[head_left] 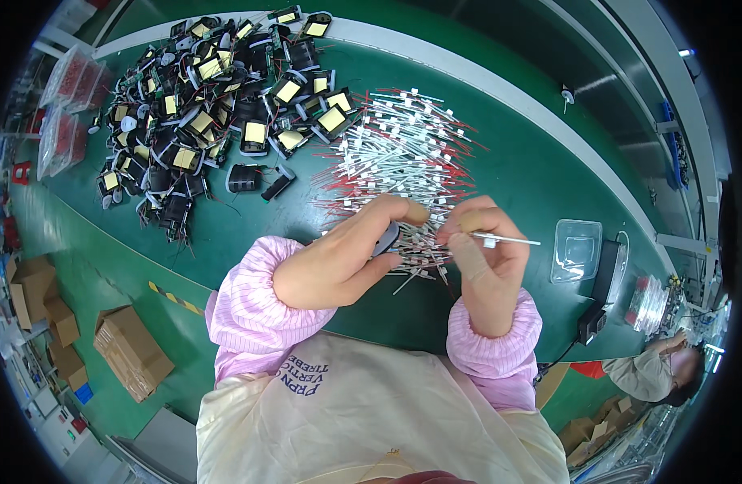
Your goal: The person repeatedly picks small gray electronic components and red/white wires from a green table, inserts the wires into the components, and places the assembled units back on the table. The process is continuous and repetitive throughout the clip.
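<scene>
My left hand [335, 262] is closed around a small grey-and-black plastic unit [389, 237], most of it hidden behind the fingers. Just to its right, my right hand [490, 262] pinches a white-sleeved wire lead [512, 239] between thumb and fingers. The lead's white end sticks out to the right, with a small white block near the fingers. The fingertips of the two hands come close together over a pile of similar wire leads [399, 157], white with red ends. Whether the held lead touches the unit is too small to tell.
A large heap of black units with yellow pads [202, 113] covers the bench's far left. Two black pieces [246, 177] lie nearer. Clear plastic tubs [64, 141] stand at the left edge. On the right are a clear tray [577, 252], a black device [603, 286] and another person [657, 371].
</scene>
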The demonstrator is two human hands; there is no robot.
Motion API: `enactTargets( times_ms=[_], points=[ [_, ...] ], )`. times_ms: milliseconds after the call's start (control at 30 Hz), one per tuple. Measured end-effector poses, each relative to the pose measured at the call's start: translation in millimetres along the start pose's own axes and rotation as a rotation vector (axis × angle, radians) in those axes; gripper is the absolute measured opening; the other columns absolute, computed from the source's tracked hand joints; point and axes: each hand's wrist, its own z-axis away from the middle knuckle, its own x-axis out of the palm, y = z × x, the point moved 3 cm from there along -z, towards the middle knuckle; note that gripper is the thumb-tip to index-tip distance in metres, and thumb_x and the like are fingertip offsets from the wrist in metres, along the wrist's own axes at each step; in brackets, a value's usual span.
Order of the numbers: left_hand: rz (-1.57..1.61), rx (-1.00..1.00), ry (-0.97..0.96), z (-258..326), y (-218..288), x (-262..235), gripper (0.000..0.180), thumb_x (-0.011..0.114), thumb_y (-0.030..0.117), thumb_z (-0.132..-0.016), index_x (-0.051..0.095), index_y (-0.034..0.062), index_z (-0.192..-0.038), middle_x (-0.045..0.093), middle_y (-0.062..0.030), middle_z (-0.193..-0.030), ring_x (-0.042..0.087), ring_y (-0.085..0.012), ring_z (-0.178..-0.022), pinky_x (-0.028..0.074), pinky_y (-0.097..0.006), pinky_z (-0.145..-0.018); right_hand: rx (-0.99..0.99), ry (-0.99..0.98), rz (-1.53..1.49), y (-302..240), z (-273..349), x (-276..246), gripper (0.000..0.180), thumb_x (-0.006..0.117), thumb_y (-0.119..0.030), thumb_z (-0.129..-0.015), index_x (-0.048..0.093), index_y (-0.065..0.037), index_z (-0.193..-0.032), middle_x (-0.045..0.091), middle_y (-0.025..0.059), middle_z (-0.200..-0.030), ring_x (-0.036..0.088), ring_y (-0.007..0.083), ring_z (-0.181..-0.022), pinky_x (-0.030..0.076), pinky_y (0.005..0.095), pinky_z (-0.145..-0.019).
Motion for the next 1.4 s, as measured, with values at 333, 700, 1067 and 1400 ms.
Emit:
enactTargets(
  times_ms=[333, 700, 1067, 1400],
  points=[
    [-0.138, 0.061, 0.097, -4.3, 6.5, -5.9, 0.061, 0.084, 0.006, -0.067, 0.057, -0.0024, -0.121, 0.053, -0.0173, -0.128, 0.057, -0.0266, -0.115, 0.049, -0.036, -0.092, -0.004, 0.003, -0.146, -1.9, 1.6, -2.7, 0.011, 0.059, 0.011, -0.084, 0.06, 0.004, -0.093, 0.059, 0.013, -0.101, 0.059, 0.0162, -0.088, 0.05, 0.0276, -0.077],
    [-0.205, 0.216, 0.279, -0.9, 1.5, 4.9, 0.069, 0.07, -0.007, -0.076, 0.037, -0.0056, -0.136, 0.064, -0.021, -0.116, 0.062, -0.0291, -0.11, 0.048, -0.038, -0.094, -0.084, 0.082, 0.101, -16.4, 4.6, 9.4, 0.015, 0.062, 0.016, -0.075, 0.064, 0.006, -0.086, 0.063, 0.0153, -0.097, 0.064, 0.0197, -0.089, 0.051, 0.0284, -0.076],
    [-0.277, 0.303, 0.259, -2.7, 9.7, 1.8, 0.09, 0.069, -0.008, -0.074, 0.014, -0.0031, -0.145, 0.065, -0.0235, -0.115, 0.062, -0.034, -0.11, 0.041, -0.049, -0.101, -0.263, -0.009, 0.258, -23.8, 7.9, 11.8, 0.018, 0.064, 0.017, -0.073, 0.063, 0.006, -0.088, 0.061, 0.0164, -0.1, 0.066, 0.021, -0.087, 0.053, 0.0278, -0.072],
    [-0.29, 0.389, 0.281, -6.7, 12.7, 1.4, 0.093, 0.072, -0.01, -0.073, 0.015, -0.0018, -0.146, 0.066, -0.0237, -0.113, 0.066, -0.0332, -0.103, 0.048, -0.042, -0.092, -0.317, -0.01, 0.316, -25.8, 5.4, 11.2, 0.02, 0.066, 0.016, -0.071, 0.063, 0.006, -0.088, 0.061, 0.0159, -0.098, 0.064, 0.0162, -0.08, 0.051, 0.025, -0.065]
  ],
)
